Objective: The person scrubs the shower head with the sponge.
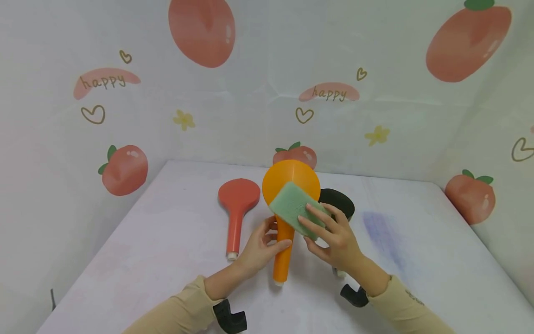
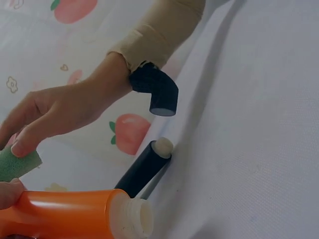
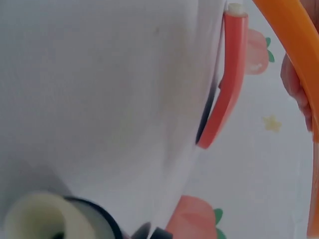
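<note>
An orange shower head [image 1: 283, 262] is held at its handle by my left hand [image 1: 257, 250], thumb across the front and fingers behind. Its round head points up and away, and the pale threaded end [image 2: 139, 219] shows in the left wrist view. A green sponge [image 1: 294, 208] is gripped by my right hand [image 1: 340, 239], fingers spread over its face and thumb at its lower edge. In the head view the sponge overlaps the lower part of the orange round head. The right wrist view shows the orange handle [image 3: 294, 45], but not the sponge.
On the white table [image 1: 137, 250], a red shower head [image 1: 238, 199] lies left of the orange one. Behind my right hand lies a black shower head [image 1: 340, 200], partly hidden. A patterned backdrop [image 1: 250, 106] closes off the table's far side.
</note>
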Motion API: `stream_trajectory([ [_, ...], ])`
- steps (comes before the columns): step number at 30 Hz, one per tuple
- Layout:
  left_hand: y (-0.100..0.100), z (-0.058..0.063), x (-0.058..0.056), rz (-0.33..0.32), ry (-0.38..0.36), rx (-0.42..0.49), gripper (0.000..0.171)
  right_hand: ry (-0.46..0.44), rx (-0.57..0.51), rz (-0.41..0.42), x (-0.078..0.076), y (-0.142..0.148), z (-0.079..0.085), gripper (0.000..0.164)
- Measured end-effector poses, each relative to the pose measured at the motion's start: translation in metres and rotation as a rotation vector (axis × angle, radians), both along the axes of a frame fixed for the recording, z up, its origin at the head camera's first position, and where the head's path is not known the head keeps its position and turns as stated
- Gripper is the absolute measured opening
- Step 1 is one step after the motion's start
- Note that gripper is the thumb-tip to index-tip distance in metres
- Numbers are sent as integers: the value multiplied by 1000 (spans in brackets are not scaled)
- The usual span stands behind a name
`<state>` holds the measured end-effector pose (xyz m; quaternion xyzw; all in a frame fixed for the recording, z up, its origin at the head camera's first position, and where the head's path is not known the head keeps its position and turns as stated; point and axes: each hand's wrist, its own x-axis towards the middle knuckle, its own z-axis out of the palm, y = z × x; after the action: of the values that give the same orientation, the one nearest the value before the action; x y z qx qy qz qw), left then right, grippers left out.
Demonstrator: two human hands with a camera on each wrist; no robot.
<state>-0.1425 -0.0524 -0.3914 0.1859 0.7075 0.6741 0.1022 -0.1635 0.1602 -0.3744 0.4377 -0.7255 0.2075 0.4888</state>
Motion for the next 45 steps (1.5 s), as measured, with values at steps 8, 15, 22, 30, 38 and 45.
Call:
stream_trajectory([
  [8, 1, 3, 1, -14, -51, 33, 62, -166, -209, -104, -10, 17, 11, 39],
  [15, 1, 3, 2, -28, -54, 21, 61, -208, -239, -144, -15, 18, 15, 39],
  [22, 3, 3, 3, -33, -32, 18, 61, -79, -91, -16, -9, 1, 16, 33],
  [30, 2, 1, 2, -11, -52, 5, 64, -110, -136, -49, -14, 8, 21, 34],
  [38, 1, 4, 4, -22, -39, 1, 64, -260, -319, -175, -28, 23, 26, 40],
  [45, 3, 3, 5, -32, 7, -19, 62, -260, -250, -127, -28, 11, 29, 40],
])
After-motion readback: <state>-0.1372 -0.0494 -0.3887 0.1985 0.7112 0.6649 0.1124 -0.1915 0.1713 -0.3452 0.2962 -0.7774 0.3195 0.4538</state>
